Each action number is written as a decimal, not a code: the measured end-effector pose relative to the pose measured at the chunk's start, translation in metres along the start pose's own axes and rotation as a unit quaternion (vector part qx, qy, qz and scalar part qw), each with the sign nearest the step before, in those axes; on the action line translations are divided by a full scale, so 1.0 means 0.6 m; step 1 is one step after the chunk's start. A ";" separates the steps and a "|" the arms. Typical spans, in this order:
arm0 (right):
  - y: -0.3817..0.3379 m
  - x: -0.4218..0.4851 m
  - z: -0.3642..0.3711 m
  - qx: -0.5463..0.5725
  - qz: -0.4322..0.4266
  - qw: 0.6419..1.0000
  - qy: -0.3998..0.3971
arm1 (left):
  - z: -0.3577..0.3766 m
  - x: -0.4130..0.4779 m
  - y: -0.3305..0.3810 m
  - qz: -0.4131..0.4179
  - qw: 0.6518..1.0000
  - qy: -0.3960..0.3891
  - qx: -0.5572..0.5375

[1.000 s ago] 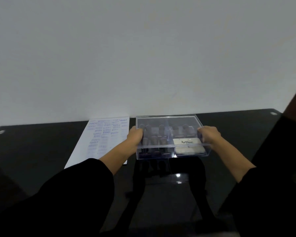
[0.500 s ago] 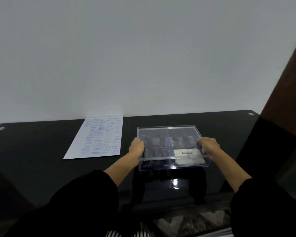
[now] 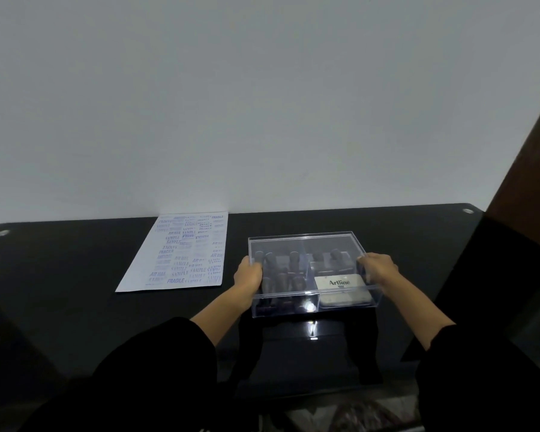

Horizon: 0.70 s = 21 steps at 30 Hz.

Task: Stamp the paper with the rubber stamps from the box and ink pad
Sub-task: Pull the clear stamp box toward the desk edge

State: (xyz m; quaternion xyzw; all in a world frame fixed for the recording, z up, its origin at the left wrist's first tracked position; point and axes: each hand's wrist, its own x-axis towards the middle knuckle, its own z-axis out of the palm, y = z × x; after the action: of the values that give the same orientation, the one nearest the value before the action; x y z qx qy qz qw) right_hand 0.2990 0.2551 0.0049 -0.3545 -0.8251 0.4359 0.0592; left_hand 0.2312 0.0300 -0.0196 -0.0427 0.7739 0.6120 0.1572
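Observation:
A clear plastic box (image 3: 306,244) with its lid on stands on the black glass table (image 3: 60,275). Inside it stand several dark rubber stamps (image 3: 293,260), and a white Artline ink pad (image 3: 340,283) lies in its right front compartment. My left hand (image 3: 248,275) grips the box's left side and my right hand (image 3: 378,269) grips its right side. A white paper (image 3: 184,254) covered in blue stamp prints lies flat to the left of the box, its far edge at the wall.
A plain white wall rises right behind the table. A brown wooden surface (image 3: 530,145) stands at the right edge. Round metal fittings (image 3: 2,233) sit in the table's far corners. Bare dark glass stretches left of the paper.
The box, held in both hands, has moved away from the paper to the right and a little nearer to me. The view has shifted with it.

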 end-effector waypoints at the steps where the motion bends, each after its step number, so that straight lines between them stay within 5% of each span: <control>1: 0.001 0.001 0.002 0.004 0.002 1.000 0.001 | 0.000 0.001 -0.002 -0.001 1.000 -0.002 -0.004; 15: 0.005 0.011 0.014 -0.020 0.022 1.000 -0.005 | -0.004 0.012 0.003 -0.017 1.000 0.007 0.018; 21: -0.011 0.008 0.016 -0.055 -0.043 0.997 0.016 | -0.011 0.015 0.021 -0.008 0.996 0.007 0.085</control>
State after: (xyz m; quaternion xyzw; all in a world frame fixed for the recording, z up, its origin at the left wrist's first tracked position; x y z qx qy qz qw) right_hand 0.2879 0.2492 0.0032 -0.3287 -0.8611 0.3812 0.0717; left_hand 0.2183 0.0282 -0.0090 -0.0398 0.8236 0.5427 0.1599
